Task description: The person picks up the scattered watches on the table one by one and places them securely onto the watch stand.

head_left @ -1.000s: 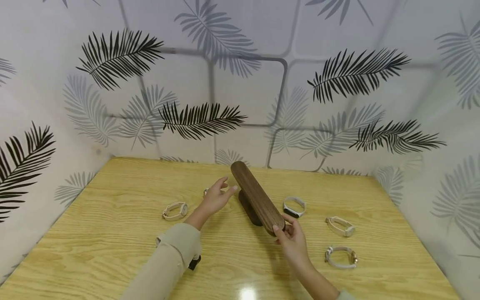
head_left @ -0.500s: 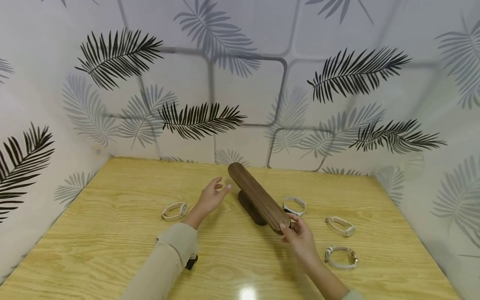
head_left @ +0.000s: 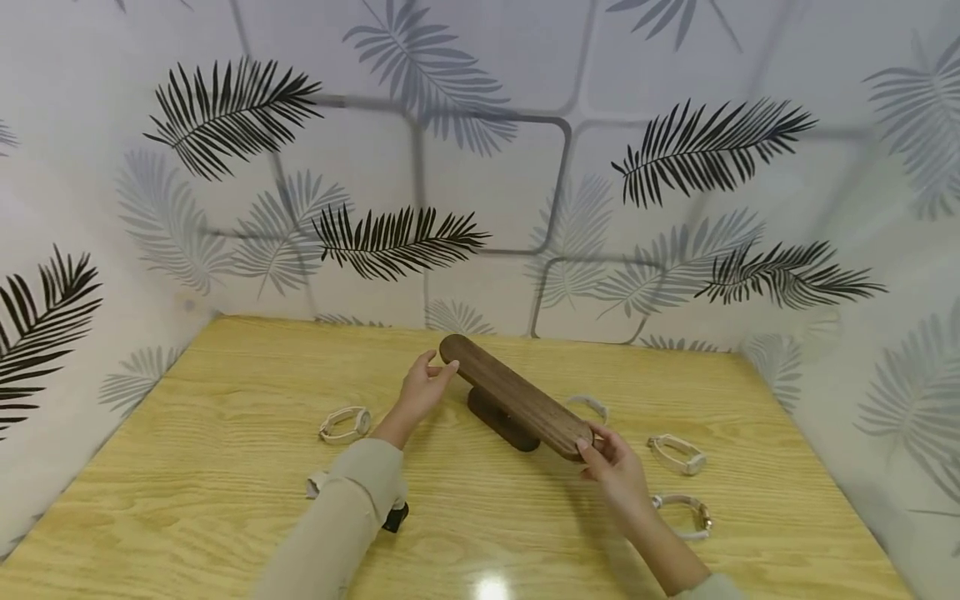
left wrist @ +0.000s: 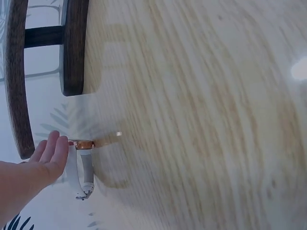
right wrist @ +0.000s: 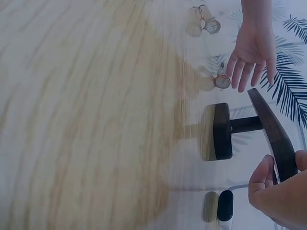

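A dark brown wooden T-shaped display stand with a long rounded bar over a flat oblong base is at the middle of the table. My right hand pinches the bar's near right end between thumb and fingers. At the bar's far left end is my left hand, fingers fairly straight, thumb right at the edge. In the right wrist view the left hand shows an open palm beside that end. A rose-gold watch stands just by its fingertips; in the head view that watch is hidden.
On the table left of the stand sits a pale-strapped watch. A black-faced watch is partly under the left sleeve. To the right are a white fitness band, partly hidden, and two watches. A leaf-patterned backdrop rises behind.
The stand has turned: the bar's right end has swung right with my right hand, its far end left and nearer. My left hand has moved slightly left, and the bar's end now meets its thumb.
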The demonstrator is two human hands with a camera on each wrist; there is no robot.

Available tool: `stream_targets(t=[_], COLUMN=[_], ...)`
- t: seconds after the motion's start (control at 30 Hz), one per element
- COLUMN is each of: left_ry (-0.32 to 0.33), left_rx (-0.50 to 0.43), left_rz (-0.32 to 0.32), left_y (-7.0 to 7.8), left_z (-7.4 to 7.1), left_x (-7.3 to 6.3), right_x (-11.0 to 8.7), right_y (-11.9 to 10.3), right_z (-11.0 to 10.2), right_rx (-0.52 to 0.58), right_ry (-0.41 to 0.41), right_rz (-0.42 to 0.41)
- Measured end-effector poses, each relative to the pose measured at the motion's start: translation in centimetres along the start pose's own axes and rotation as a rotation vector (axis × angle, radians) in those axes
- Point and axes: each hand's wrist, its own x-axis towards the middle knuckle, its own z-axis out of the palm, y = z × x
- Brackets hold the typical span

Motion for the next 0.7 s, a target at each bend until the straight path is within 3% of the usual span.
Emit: stream_targets(t=[0.2,0.4,0.7], left_ry=[0.04,0.023,0.028], left_rx=[-0.121,-0.206,-0.262], left_rz=[-0.028,-0.06,-0.091], left_y=[0.5,0.2,-0.1], left_z=[0.4,0.0,-1.2], left_x=[0.5,0.6,0.6], right_x=[0.0,0.0,0.3], right_y=[0.1,0.1,0.2], right_z=[-0.5,-0.6,-0.5], right_rx=[0.003,-0.011,0.012], right_ry=[-0.009,0.013,0.035], right_rz=[0.002,0.019,0.028])
